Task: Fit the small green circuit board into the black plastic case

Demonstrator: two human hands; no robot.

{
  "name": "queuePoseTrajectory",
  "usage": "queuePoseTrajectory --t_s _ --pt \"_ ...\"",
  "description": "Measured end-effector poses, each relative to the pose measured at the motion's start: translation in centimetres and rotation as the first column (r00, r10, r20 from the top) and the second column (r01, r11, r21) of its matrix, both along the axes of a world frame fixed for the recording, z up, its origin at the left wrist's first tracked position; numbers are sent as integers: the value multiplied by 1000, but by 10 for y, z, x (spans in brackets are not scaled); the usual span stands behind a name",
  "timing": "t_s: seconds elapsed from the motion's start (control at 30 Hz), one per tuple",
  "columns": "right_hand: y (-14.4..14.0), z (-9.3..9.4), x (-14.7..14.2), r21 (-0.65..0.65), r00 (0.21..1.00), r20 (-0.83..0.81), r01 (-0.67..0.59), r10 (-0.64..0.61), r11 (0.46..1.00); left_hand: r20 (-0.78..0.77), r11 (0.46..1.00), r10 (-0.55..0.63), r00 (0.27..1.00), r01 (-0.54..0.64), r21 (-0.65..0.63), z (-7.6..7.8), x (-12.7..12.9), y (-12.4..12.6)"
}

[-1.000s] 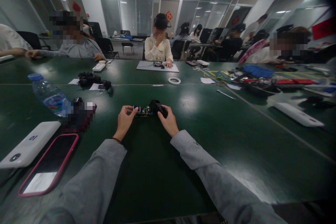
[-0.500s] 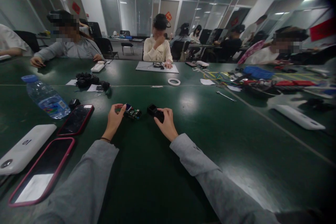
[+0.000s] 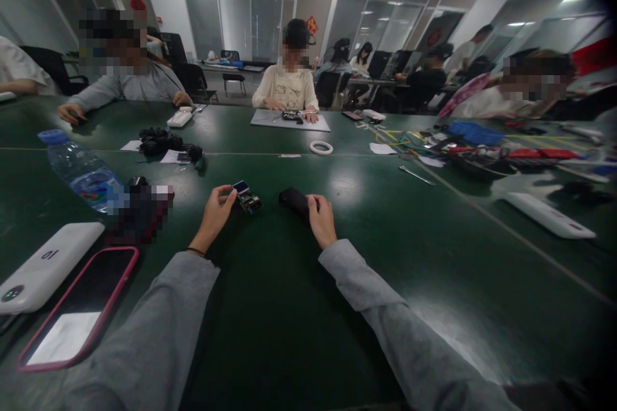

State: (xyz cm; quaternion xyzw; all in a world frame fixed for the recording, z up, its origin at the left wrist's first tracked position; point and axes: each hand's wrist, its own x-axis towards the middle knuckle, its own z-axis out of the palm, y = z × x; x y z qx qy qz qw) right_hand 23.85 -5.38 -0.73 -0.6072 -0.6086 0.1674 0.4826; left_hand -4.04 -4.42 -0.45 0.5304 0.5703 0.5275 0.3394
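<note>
My left hand [image 3: 218,213] pinches a small green circuit board [image 3: 250,202] by its left side. A little screen [image 3: 240,187] sits at the board's upper left, tilted toward me. In my right hand [image 3: 322,218] is a black plastic casing [image 3: 294,201], gripped at its right end between thumb and fingers. The casing now shows a smooth, closed-looking face. A narrow gap of green table [image 3: 270,308] separates the two pieces.
On the left are a water bottle [image 3: 84,173], a white power bank [image 3: 45,270] and a pink-edged phone [image 3: 80,311]. A white ring [image 3: 321,148], a wrench [image 3: 417,175] and tangled cables [image 3: 482,151] lie farther off. A person [image 3: 288,87] sits opposite at a white board [image 3: 263,119].
My right hand has turned the casing over and shifted it slightly right. The board in my left hand has tilted, its screen showing more. The person opposite has lowered a hand to the table.
</note>
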Motion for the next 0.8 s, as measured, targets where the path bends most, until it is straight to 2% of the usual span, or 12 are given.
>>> queuePoseTrajectory --t_s 0.2,0.27,0.43,0.53,0.6,0.73,0.8 --pt "-6 2 -7 130 971 217 -131 101 983 -39 1000 6 999 -6 19 0 0 0" --pt "-6 3 -7 129 974 202 -135 107 982 -39 999 3 999 -2 32 -3 -1 1" --pt "-2 4 0 64 994 49 -99 96 993 -28 998 -10 1000 12 66 -9 -3 4" --pt "-3 3 1 130 998 63 -26 18 991 -13 998 -14 1000 15 64 -11 -4 4" --pt "-3 2 -2 149 993 117 -23 5 989 -7 998 -9 1000 9 57 -11 -5 5" --pt "-6 -1 -3 98 952 277 -164 131 982 3 998 3 1000 -3 62 -13 -5 7" --pt "-12 -2 16 68 930 312 -224 192 972 12 998 14 1000 -15 62 -14 -6 7"
